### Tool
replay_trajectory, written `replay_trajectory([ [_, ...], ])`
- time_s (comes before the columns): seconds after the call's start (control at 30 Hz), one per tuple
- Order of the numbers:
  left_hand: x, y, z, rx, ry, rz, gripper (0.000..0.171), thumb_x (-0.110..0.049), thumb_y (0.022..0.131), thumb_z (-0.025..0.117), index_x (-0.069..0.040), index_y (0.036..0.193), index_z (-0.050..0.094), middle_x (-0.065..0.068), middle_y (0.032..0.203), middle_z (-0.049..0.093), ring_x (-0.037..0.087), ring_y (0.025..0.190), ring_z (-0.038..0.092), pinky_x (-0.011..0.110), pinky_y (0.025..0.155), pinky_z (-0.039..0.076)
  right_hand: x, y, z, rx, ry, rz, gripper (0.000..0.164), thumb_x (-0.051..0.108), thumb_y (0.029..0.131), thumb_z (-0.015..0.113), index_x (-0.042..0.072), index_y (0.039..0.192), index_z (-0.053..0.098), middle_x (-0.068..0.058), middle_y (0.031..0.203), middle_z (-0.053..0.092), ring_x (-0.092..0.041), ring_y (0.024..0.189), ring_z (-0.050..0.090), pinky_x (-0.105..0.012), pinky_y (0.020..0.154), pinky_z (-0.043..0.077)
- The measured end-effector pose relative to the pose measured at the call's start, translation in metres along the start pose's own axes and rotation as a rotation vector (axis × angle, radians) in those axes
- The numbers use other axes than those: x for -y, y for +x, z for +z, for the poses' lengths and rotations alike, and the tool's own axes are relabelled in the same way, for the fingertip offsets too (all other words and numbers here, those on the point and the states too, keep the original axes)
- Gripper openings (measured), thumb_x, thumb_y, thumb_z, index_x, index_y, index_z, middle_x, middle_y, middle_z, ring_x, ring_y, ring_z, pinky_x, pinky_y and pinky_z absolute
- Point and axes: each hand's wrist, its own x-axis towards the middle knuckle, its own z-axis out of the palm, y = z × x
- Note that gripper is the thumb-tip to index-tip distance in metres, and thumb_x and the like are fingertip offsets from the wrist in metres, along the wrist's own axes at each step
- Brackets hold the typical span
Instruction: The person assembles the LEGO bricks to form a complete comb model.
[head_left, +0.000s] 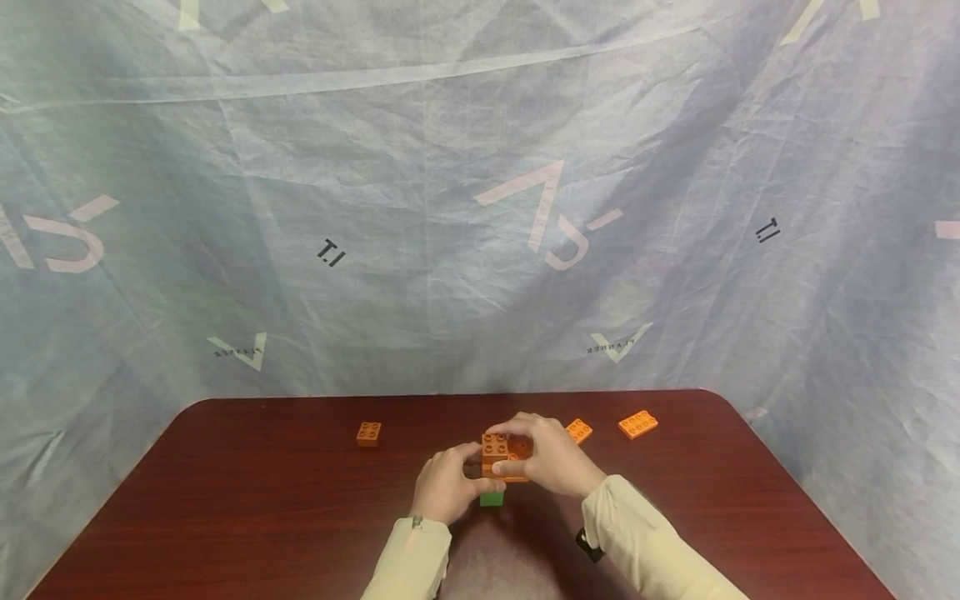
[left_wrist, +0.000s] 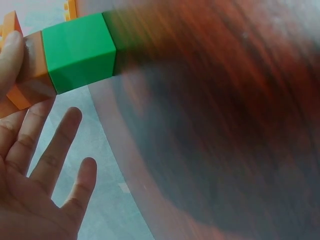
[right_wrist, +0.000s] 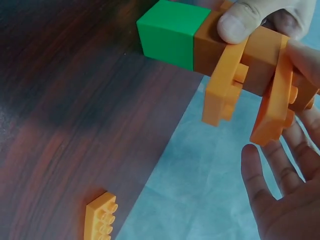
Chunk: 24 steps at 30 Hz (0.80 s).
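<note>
A tower of toy building bricks stands upright on the table between both hands. At its base is a green block (right_wrist: 170, 32), with a brown-orange brick above it. Higher up, two thin orange plates, the lower plate (right_wrist: 220, 92) and the upper plate (right_wrist: 272, 112), alternate with more brown-orange bricks and jut out to one side. My left hand (head_left: 444, 485) pinches the tower low, its thumb near the lower plate. My right hand (head_left: 557, 458) grips the upper part around the top brick (head_left: 494, 445), with its other fingers spread. Part of the tower is hidden behind the fingers.
On the dark red wooden table (head_left: 262, 500) lies a loose brown-orange brick (head_left: 368, 434) at the back left. Two orange plates, one nearer plate (head_left: 579, 431) and one farther right plate (head_left: 638, 424), lie at the back right. A grey printed cloth (head_left: 420, 250) hangs behind the table.
</note>
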Motion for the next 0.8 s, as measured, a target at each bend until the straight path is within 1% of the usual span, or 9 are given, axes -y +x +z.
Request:
replay_trajectory([
  [0.17, 0.0, -0.001, 0.001, -0.005, 0.004, 0.001, 0.058, -0.036, 0.077, 0.089, -0.005, 0.122, 0.072, 0.012, 0.108, 0.075, 0.034, 0.094, 0.07, 0.054, 0.079, 0.055, -0.005, -0.005, -0.001, -0.004, 0.056, 0.011, 0.048, 0.027, 0.084, 0.086, 0.014, 0.127, 0.072, 0.004, 0.109, 0.068, -0.018, 0.098, 0.063, -0.039, 0.083, 0.051],
  [0.23, 0.0, -0.001, 0.001, -0.006, 0.004, 0.001, 0.057, -0.036, 0.076, 0.089, -0.005, 0.121, 0.072, 0.01, 0.106, 0.075, 0.032, 0.092, 0.07, 0.053, 0.078, 0.055, -0.008, -0.007, -0.003, -0.008, 0.08, 0.003, 0.05, 0.03, 0.084, 0.085, 0.013, 0.129, 0.071, 0.004, 0.11, 0.068, -0.019, 0.101, 0.064, -0.041, 0.086, 0.051],
  [0.33, -0.001, -0.001, 0.0, -0.012, 0.008, 0.003, 0.055, -0.035, 0.076, 0.09, -0.005, 0.12, 0.073, 0.009, 0.103, 0.075, 0.031, 0.091, 0.07, 0.051, 0.077, 0.055, -0.012, -0.011, -0.007, -0.011, 0.109, -0.003, 0.051, 0.034, 0.085, 0.084, 0.014, 0.13, 0.069, 0.002, 0.112, 0.069, -0.021, 0.106, 0.064, -0.046, 0.092, 0.051],
  [0.43, 0.0, -0.001, 0.001, -0.02, 0.013, 0.009, 0.053, -0.034, 0.075, 0.09, -0.006, 0.117, 0.074, 0.007, 0.1, 0.075, 0.03, 0.09, 0.07, 0.051, 0.078, 0.055, -0.016, -0.014, -0.011, -0.021, 0.116, -0.004, 0.052, 0.035, 0.085, 0.084, 0.015, 0.131, 0.069, 0.0, 0.113, 0.069, -0.023, 0.108, 0.064, -0.047, 0.094, 0.05],
  [0.47, 0.0, 0.0, 0.001, -0.021, 0.012, 0.007, 0.052, -0.034, 0.075, 0.09, -0.006, 0.117, 0.074, 0.007, 0.1, 0.075, 0.03, 0.09, 0.07, 0.051, 0.079, 0.055, -0.017, -0.015, -0.013, -0.027, 0.116, -0.005, 0.052, 0.035, 0.085, 0.084, 0.015, 0.131, 0.069, -0.001, 0.114, 0.069, -0.025, 0.108, 0.064, -0.047, 0.094, 0.05],
  [0.57, 0.0, 0.0, 0.002, -0.023, 0.004, 0.002, 0.051, -0.033, 0.075, 0.09, -0.007, 0.117, 0.074, 0.006, 0.099, 0.076, 0.028, 0.089, 0.071, 0.051, 0.079, 0.055, -0.019, -0.018, -0.017, -0.05, 0.108, -0.015, 0.052, 0.034, 0.084, 0.085, 0.015, 0.13, 0.07, 0.001, 0.113, 0.07, -0.027, 0.106, 0.065, -0.04, 0.089, 0.051],
  [0.7, 0.001, 0.0, 0.003, -0.018, -0.013, -0.005, 0.05, -0.031, 0.076, 0.09, -0.009, 0.117, 0.074, 0.004, 0.098, 0.076, 0.027, 0.088, 0.071, 0.051, 0.079, 0.054, -0.023, -0.021, -0.023, -0.077, 0.091, -0.024, 0.051, 0.034, 0.084, 0.085, 0.016, 0.129, 0.07, 0.006, 0.112, 0.069, -0.024, 0.104, 0.064, -0.038, 0.085, 0.052],
  [0.8, 0.002, 0.0, 0.003, -0.014, -0.018, -0.007, 0.049, -0.031, 0.076, 0.09, -0.009, 0.117, 0.074, 0.004, 0.098, 0.076, 0.027, 0.088, 0.07, 0.052, 0.08, 0.054, -0.026, -0.024, -0.028, -0.087, 0.086, 0.0, 0.052, 0.033, 0.083, 0.086, 0.018, 0.13, 0.07, 0.008, 0.113, 0.069, -0.023, 0.105, 0.063, -0.037, 0.084, 0.052],
])
